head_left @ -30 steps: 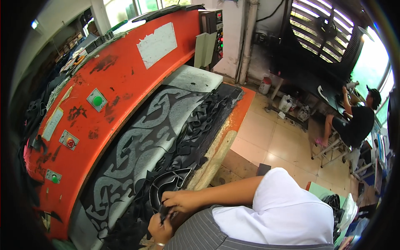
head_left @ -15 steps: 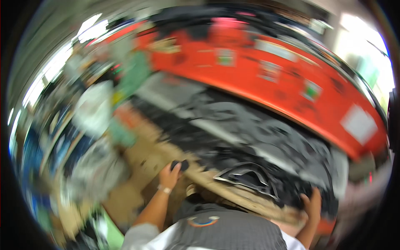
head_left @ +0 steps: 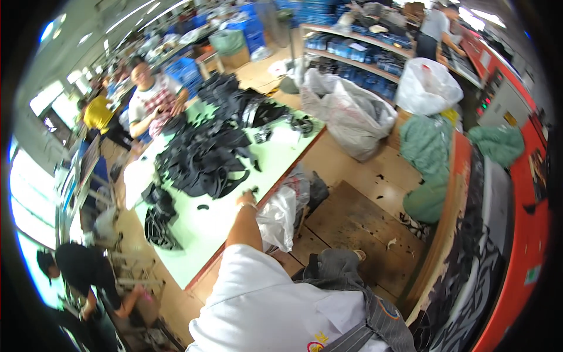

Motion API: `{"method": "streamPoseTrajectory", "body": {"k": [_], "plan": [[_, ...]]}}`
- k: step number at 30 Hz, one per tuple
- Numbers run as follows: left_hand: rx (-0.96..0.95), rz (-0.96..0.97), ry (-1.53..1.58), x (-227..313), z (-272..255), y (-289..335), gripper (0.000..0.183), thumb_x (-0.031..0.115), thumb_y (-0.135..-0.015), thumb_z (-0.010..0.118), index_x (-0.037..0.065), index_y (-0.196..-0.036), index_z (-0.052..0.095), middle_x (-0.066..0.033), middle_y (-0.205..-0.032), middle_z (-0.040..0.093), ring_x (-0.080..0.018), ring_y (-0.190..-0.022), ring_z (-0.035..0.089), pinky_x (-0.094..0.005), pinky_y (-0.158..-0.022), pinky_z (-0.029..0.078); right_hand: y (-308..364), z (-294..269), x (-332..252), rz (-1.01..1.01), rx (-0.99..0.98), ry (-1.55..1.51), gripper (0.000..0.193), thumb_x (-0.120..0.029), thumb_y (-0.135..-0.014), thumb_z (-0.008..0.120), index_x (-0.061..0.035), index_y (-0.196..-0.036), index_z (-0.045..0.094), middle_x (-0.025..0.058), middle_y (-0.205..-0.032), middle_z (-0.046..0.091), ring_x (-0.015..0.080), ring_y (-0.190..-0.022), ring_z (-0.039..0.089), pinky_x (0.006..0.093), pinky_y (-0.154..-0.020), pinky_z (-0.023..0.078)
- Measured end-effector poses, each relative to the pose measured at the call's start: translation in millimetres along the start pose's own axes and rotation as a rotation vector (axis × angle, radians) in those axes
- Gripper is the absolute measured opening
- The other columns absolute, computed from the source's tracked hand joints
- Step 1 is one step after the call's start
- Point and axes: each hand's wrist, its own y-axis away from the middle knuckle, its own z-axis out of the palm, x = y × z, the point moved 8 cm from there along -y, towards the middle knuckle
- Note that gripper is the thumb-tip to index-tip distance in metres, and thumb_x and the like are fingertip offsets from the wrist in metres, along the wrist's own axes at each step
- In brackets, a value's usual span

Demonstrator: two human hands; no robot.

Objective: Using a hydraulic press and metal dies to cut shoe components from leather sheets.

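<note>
My left hand (head_left: 247,199) reaches out over the near edge of a pale green table (head_left: 202,243). A small black piece (head_left: 254,190) shows at its fingertips, and the fingers look closed on it. Just beyond lies a big heap of black cut pieces (head_left: 205,158). One curved black piece (head_left: 203,207) lies apart on the tabletop, left of my hand. Nearer the table's left side sits a stack of black pieces with pale lines (head_left: 159,226). My right hand is out of view.
A person (head_left: 155,100) sits across the table; another in black (head_left: 88,276) is at lower left. White plastic bags (head_left: 278,217) hang by the table's near edge. Large sacks (head_left: 352,117) stand beyond. At right are a red machine (head_left: 516,258) and its wooden edge (head_left: 437,258).
My view has swung left from the red machine's bed to the green table. My left arm now stretches over the table with the black piece, and my right hand has left the picture.
</note>
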Motion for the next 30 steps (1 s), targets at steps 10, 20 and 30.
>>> {"method": "streamPoseTrajectory", "body": {"k": [10, 20, 30], "plan": [[-0.049, -0.504, 1.563, 94.2, -126.8, -71.6, 0.056, 0.049, -0.088, 0.06, 0.011, -0.129, 0.05, -0.0128, -0.116, 0.061, -0.0226, -0.071, 0.06, -0.0281, -0.047, 0.041, -112.2, 39.5, -26.8, 0.001, 0.044, -0.071, 0.049, -0.028, -0.097, 0.037, -0.005, -0.14, 0.037, 0.0192, -0.141, 0.044, 0.0352, -0.129, 0.043, 0.0439, -0.107, 0.034], [-0.506, 0.608, 0.774, 673.5, -9.5, 44.0, 0.032, 0.034, -0.087, 0.06, 0.009, -0.105, 0.067, -0.0085, -0.087, 0.07, -0.0212, -0.076, 0.065, -0.0357, -0.069, 0.05, 181.2, 123.5, 13.7, 0.394, -0.637, -0.077, 0.048, -0.027, -0.095, 0.045, 0.0012, -0.134, 0.044, 0.0207, -0.136, 0.049, 0.0335, -0.125, 0.048, 0.0423, -0.105, 0.037], [-0.885, 1.725, 0.452, 1007.3, 54.6, 480.1, 0.035, 0.033, -0.087, 0.063, 0.001, -0.1, 0.067, -0.017, -0.093, 0.069, -0.03, -0.089, 0.066, -0.0391, -0.08, 0.051, 381.1, -46.0, 3.1, 1.946, -1.265, -0.516, 0.031, -0.031, -0.1, 0.031, -0.0143, -0.118, 0.05, 0.0262, -0.096, 0.066, 0.0445, -0.091, 0.065, 0.0543, -0.076, 0.05]]}}
